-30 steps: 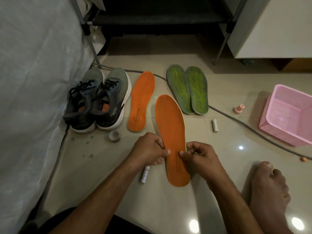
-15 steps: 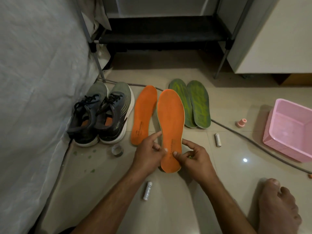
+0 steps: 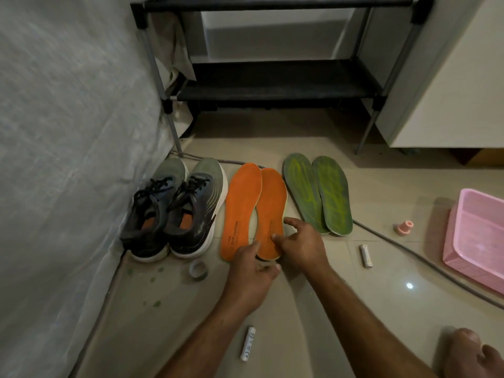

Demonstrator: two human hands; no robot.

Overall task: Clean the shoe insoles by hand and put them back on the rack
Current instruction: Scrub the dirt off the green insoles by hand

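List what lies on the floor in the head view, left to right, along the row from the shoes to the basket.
pair of grey shoes → left orange insole → right orange insole → pair of green insoles → small pink cap → pink basket

Both hands slid the right orange insole (image 3: 270,211) forward, seemingly overlapping its mate (image 3: 240,208).
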